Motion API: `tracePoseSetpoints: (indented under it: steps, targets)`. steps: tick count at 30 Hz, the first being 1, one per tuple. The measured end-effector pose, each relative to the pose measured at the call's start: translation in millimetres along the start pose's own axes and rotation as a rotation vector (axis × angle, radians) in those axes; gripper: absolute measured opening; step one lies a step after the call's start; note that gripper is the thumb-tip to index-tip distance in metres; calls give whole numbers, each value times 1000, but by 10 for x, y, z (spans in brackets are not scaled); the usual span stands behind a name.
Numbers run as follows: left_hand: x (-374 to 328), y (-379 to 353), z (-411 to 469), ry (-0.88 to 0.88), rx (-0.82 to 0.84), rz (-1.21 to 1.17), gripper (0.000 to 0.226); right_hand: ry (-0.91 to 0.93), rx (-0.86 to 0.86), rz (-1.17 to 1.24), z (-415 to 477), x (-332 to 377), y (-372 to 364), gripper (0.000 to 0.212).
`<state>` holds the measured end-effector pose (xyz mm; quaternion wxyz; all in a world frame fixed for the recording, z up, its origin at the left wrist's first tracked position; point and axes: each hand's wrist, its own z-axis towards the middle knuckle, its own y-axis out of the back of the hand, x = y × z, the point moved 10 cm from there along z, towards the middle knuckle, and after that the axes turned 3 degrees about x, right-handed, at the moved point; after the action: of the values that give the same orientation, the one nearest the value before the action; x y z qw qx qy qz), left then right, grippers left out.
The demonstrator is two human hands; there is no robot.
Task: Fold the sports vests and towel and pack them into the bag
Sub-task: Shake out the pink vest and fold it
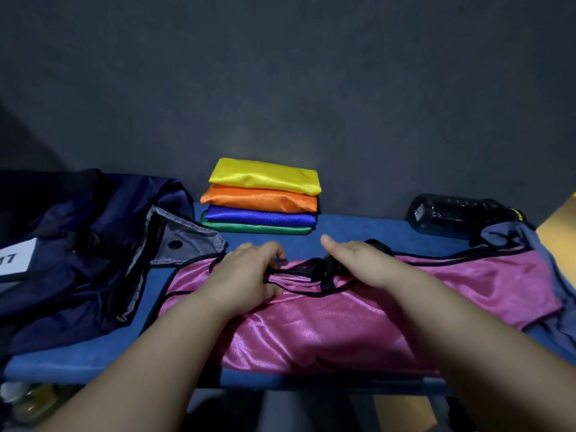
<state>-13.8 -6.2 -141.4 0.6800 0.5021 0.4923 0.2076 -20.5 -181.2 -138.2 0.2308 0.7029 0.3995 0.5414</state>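
A pink sports vest [327, 325] with black trim lies spread across the blue table [78, 360] in front of me. My left hand [246, 272] rests on its upper left part, fingers curled on the black-trimmed strap. My right hand [364, 263] presses on the bunched black trim at the vest's top edge, thumb raised. Behind them stands a stack of folded vests: yellow [265, 176], orange [258, 199], blue [258, 216] and green [255, 228]. The dark navy bag [78, 244] lies open at the left. A grey-blue cloth [523, 235], perhaps the towel, lies at the right under the vest's end.
A dark water bottle [458, 215] lies on its side at the back right. A white label [15, 260] shows on the bag. A dark wall closes the back. Below the table's front edge are dim objects on the floor.
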Motion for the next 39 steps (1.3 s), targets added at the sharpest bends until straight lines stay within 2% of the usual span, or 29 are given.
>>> tracePoseSetpoints:
  steps: [2, 5, 9, 12, 16, 20, 25, 29, 34, 36, 39]
  targets:
    - [0, -5, 8, -2, -5, -9, 49, -15, -29, -122, 36, -20, -9, 66]
    - [-79, -29, 26, -73, -4, 77, 33, -12, -82, -264, 99, -13, -36, 48]
    - [-84, -29, 34, -88, -15, 94, 25, -34, -178, -253, 126, 9, 0, 31]
    - [-53, 4, 30, -68, -49, 66, 18, -11, -171, -252, 140, 57, -48, 26]
    - [2, -5, 47, -30, -57, 30, 22, 68, -113, -181, 119, 157, -148, 21]
    - [39, -25, 70, 3, -41, 8, 27, 109, -36, -161, 131, 235, -229, 22]
    - [68, -15, 60, 33, -44, -7, 25, 70, 38, -118, 177, 228, -324, 22]
    - [78, -4, 52, 51, -44, -8, 28, 94, 29, -64, 214, 224, -321, 15]
    - [81, 19, 42, 59, -55, 16, 29, 160, 27, -94, 186, 282, -252, 23]
    - [80, 29, 41, 58, -60, 30, 28, 179, 10, -37, 199, 278, -206, 26]
    - [79, 32, 43, 61, -53, 89, 46, 205, -32, 56, 220, 303, -98, 30]
